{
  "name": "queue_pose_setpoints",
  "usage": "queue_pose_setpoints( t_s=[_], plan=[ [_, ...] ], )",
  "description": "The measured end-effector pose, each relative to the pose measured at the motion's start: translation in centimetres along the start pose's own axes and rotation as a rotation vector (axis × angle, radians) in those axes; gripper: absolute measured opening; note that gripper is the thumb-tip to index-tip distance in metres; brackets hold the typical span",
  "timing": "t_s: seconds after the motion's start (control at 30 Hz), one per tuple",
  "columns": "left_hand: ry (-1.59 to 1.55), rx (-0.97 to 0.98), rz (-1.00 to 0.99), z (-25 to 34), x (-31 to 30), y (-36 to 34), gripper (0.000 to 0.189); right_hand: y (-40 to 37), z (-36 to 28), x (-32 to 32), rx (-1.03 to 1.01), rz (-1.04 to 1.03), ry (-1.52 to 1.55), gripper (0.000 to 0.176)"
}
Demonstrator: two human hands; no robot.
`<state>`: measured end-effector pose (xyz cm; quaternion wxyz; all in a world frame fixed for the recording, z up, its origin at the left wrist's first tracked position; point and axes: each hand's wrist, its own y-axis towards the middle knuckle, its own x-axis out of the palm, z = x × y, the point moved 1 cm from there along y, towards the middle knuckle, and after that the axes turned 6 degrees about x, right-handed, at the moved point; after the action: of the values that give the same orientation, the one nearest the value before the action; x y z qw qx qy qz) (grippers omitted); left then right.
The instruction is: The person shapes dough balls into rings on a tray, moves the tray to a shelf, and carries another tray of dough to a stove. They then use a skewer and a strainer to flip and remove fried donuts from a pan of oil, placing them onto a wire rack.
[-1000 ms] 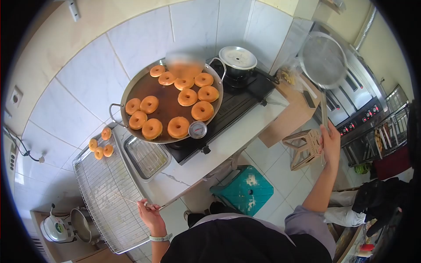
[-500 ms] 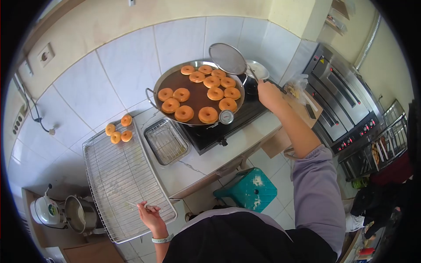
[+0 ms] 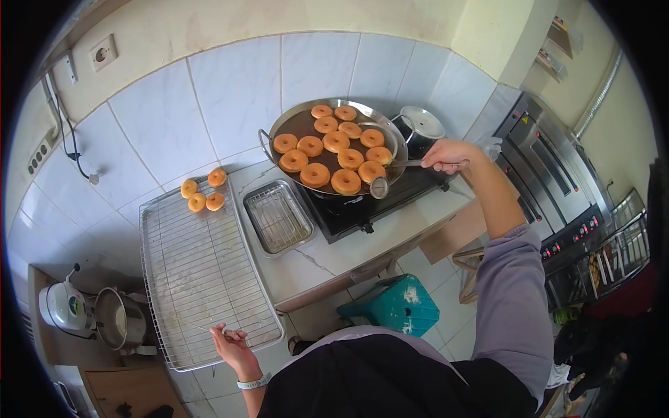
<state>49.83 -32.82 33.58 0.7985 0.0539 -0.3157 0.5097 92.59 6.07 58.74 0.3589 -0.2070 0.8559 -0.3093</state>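
My right hand (image 3: 446,156) is closed round the handle of a round mesh skimmer (image 3: 410,163). The skimmer's mesh head lies in the wide pan (image 3: 374,115) of dark oil, at its right side, mostly hidden by doughnuts. Several golden ring doughnuts (image 3: 315,174) float in the oil. A dial thermometer (image 3: 379,187) sits at the pan's front rim. In my left hand (image 3: 235,350), low over the wire rack (image 3: 202,272), a thin stick (image 3: 198,325) is pinched, pointing left. At the rack's far end rest several doughnuts (image 3: 196,202).
The pan stands on a black stove (image 3: 341,221). Left of it is a small metal tray with a rack (image 3: 279,217). A lidded pot (image 3: 422,124) stands behind right. Below the counter is a green stool (image 3: 401,304); a steel oven (image 3: 543,153) is at right.
My right hand has lowered the skimmer from above the pan's back right into the oil. My left hand keeps the stick over the rack. The camera view has shifted slightly.
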Motion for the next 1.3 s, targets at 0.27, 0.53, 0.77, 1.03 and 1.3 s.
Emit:
queue_pose_setpoints(
  t_s=[0.27,0.53,0.77,1.03,1.3],
  plan=[
    [0.006,-0.013,0.002,0.0,0.1,-0.7,0.032,1.3,0.6,1.8,-0.078,-0.177,0.278,0.013],
    [0.012,-0.045,-0.004,-0.6,0.3,-0.9,0.031,-0.5,1.4,1.7,-0.148,-0.188,0.389,0.017],
    [0.008,-0.034,-0.05,-0.8,1.0,-0.5,0.031,-0.1,1.6,1.5,-0.239,-0.061,0.463,0.013],
    [0.023,-0.033,-0.033,-0.7,0.9,-0.4,0.031,-1.8,0.5,2.9,-0.23,-0.03,0.499,0.009],
    [0.03,-0.037,-0.007,0.1,0.5,-0.6,0.032,-5.0,0.0,3.5,-0.334,0.053,0.451,0.025]
  ],
)
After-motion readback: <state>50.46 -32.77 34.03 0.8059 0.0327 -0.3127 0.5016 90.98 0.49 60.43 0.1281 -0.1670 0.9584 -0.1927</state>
